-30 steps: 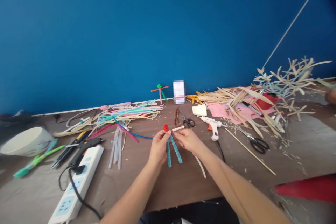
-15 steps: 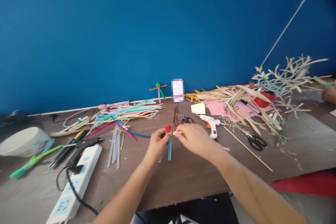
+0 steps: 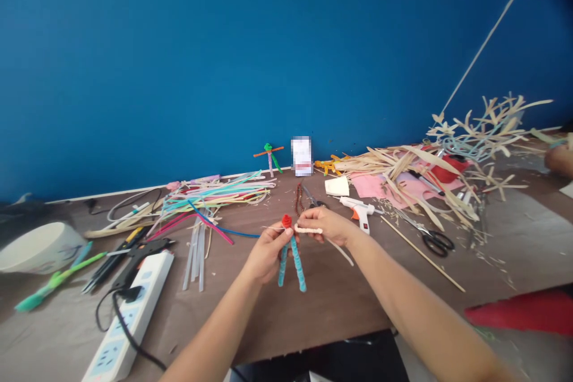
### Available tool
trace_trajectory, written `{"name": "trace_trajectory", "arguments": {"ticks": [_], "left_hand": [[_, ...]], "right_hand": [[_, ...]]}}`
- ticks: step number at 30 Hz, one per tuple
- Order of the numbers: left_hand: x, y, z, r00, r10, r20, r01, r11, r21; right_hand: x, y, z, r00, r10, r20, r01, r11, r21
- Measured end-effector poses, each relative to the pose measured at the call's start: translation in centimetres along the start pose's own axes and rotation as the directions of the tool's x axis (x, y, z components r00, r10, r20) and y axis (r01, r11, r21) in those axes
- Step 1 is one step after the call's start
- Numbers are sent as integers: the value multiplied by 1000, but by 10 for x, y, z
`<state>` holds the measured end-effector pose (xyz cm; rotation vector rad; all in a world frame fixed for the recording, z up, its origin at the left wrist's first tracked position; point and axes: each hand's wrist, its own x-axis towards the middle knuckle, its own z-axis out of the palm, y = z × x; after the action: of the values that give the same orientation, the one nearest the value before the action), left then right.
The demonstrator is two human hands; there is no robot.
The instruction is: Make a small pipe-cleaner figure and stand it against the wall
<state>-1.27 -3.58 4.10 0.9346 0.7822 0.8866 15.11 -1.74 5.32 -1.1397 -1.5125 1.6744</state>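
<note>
The left hand (image 3: 268,253) has its fingers (image 3: 278,234) shut tight on a little doll of fuzzy blue wire (image 3: 298,264) with a red top. The doll is held up over the brown wooden worktop (image 3: 331,310). The right hand (image 3: 324,225) has its fingers (image 3: 313,219) shut on a fuzzy cream wire (image 3: 308,230) that sits by the doll's red top.

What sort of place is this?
Probably a handicraft workbench: there's a hot glue gun, a heap of dried leaf strips, and a pipe-cleaner figure.
</note>
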Motion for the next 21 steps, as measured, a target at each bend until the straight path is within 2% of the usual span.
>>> {"name": "trace_trajectory", "arguments": {"ticks": [7, 14, 18, 21], "left_hand": [[-3, -3, 1, 997, -64, -39, 61, 994, -90], [1, 1, 1, 997, -53, -60, 42, 986, -163], [7, -3, 0, 991, 29, -130, -47, 989, -140], [11, -7, 0, 968, 125, -219, -146, 986, -83]], "right_hand": [[2, 6, -1, 999, -11, -41, 14, 998, 67], [6, 11, 7, 991, 46, -127, -28, 989, 145], [10, 23, 21, 971, 15, -239, -3, 999, 52], [7, 29, 32, 958, -49, -282, 10, 990, -139]]}}
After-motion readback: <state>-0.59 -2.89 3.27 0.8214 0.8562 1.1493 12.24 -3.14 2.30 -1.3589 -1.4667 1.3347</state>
